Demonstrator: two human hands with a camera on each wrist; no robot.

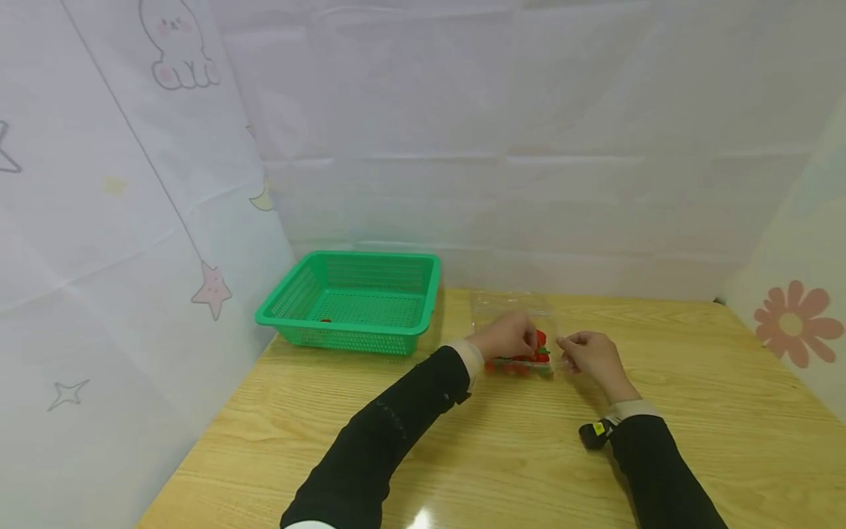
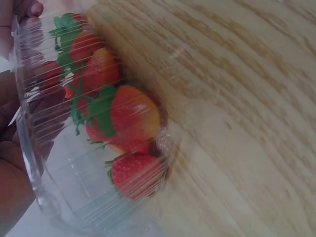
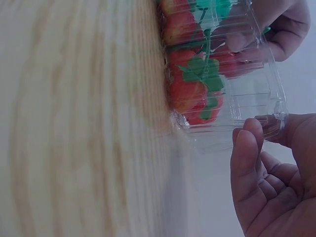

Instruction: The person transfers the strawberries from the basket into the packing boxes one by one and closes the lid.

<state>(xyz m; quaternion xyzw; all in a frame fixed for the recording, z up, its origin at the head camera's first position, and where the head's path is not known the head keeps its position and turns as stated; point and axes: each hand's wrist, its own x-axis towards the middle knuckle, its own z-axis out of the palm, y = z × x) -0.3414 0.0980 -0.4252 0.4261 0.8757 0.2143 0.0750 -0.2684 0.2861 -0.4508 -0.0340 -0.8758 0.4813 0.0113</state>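
Observation:
A clear plastic clamshell box (image 1: 518, 363) stands on the table with its lid (image 1: 509, 301) raised at the back. Several red and yellowish strawberries (image 2: 134, 113) with green leaves lie along its bottom. My left hand (image 1: 507, 336) reaches in over the rim from the left, its fingertips holding a red strawberry (image 3: 225, 61) inside the box. At the right corner, my right hand (image 1: 593, 360) pinches the box's rim (image 3: 280, 111) between thumb and fingers. Seen through the ribbed wall in the left wrist view, the left fingers are partly hidden.
A green plastic basket (image 1: 357, 340) stands to the left of the box, with a small red item (image 1: 326, 320) inside near its front wall. The wooden table (image 1: 489, 448) runs back to a pale cloth wall (image 1: 529, 184). Another printed cloth (image 1: 132, 294) hangs along the left side.

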